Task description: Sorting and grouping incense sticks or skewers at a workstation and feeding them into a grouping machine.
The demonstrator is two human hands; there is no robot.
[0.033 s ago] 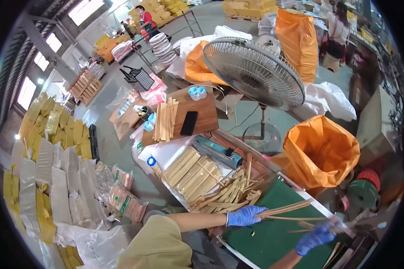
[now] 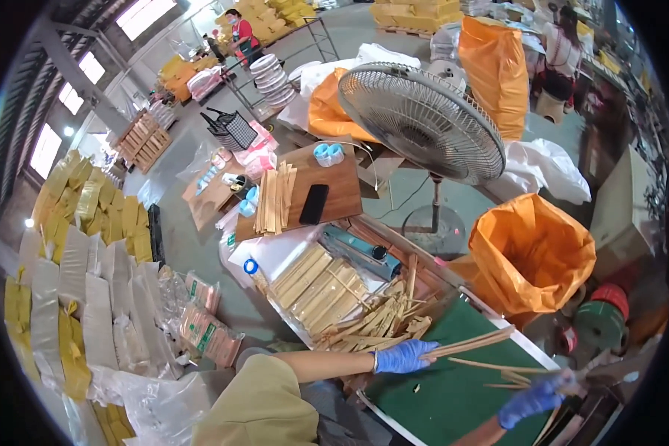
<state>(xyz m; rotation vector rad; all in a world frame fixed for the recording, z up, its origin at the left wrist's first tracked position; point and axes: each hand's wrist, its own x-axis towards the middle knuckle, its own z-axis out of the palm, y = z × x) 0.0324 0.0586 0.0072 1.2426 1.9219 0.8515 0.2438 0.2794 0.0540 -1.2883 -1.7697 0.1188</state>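
My left hand (image 2: 406, 357), in a blue glove, is closed round a small bundle of thin wooden sticks (image 2: 472, 343) that points right over a green work surface (image 2: 442, 401). Near the right end of that surface is my right hand (image 2: 531, 401), also blue-gloved, its fingertips partly blurred. Thin wooden sticks (image 2: 502, 368) run into its fingers, apart from the left bundle. A heap of loose wooden strips (image 2: 383, 327) lies just beyond my left hand. Beside the heap, flat wooden pieces (image 2: 320, 290) are stacked in rows.
An open orange sack (image 2: 531, 253) stands beyond the green surface, near a large standing fan (image 2: 424, 123). A wooden table (image 2: 342, 182) bears a black phone (image 2: 314, 204) and more strips (image 2: 276, 197). Bagged packs (image 2: 89, 312) pile up at left. Two people are in the background.
My right hand has moved a little to the right, and the sticks at its fingers have shifted right, away from my left hand. The left hand has stayed nearly in place.
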